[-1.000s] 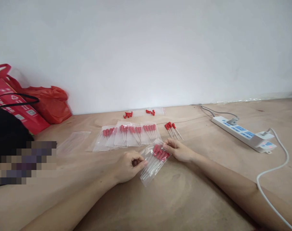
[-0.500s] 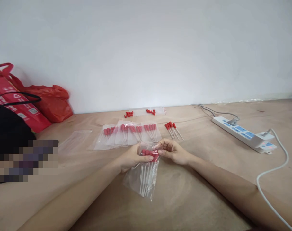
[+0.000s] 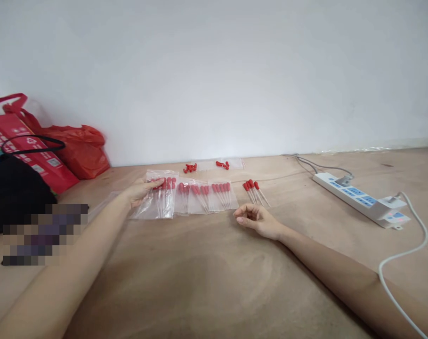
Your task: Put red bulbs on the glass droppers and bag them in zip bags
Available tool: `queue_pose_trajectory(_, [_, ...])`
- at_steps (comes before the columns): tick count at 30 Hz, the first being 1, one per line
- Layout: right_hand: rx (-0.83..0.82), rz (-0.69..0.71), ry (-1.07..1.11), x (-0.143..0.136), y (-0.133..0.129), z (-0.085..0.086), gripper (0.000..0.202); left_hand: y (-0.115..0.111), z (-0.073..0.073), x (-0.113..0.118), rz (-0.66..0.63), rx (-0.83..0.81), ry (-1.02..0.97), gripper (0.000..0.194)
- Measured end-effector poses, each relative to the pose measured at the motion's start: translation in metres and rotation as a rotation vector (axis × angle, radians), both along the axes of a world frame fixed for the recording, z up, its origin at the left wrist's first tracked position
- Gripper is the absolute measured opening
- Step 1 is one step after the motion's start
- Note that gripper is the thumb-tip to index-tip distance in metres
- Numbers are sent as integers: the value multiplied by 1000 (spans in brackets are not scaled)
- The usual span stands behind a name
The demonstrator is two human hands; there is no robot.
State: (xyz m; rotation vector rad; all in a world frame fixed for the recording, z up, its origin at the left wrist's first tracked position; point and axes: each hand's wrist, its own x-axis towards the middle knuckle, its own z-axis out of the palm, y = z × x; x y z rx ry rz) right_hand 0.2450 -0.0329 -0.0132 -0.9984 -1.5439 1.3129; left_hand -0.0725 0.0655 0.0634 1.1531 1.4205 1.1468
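Observation:
My left hand [image 3: 143, 190] grips the left edge of a clear zip bag of droppers [image 3: 166, 200], its thumb on top near the red bulbs. This bag lies over the left end of a row of similar bags. Other bagged droppers [image 3: 199, 197] with red bulbs and thin pale stems overlap to its right. Resting above the table, my right hand [image 3: 258, 221] is empty, its fingers curled loosely and apart from the thumb. Just beyond it are several loose droppers [image 3: 256, 192], bulbs pointing away from me.
Loose red bulbs [image 3: 190, 168] lie near the wall beside a flat clear bag [image 3: 237, 163] with more bulbs on it. A white power strip [image 3: 358, 197] with cables is on the right. Red bags [image 3: 83, 150] and a black bag [image 3: 16, 197] stand at the left.
My left hand has carried the filled dropper bag from in front of me to the left end of the row. The right hand has let go of the bag and stayed nearly in place.

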Motion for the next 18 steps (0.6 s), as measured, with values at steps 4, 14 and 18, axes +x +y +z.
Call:
queue_pose_trajectory(4, [-7, 10, 3, 0, 1, 0, 28, 20, -13, 1, -15, 31, 217, 17])
queue_pose_trajectory(14, [3, 16, -39, 1, 3, -5, 35, 3, -10, -39, 238, 162, 980, 56])
queue_pose_trajectory(18, [-1, 33, -45, 1, 3, -6, 34, -11, -22, -84, 229, 45, 1147, 65])
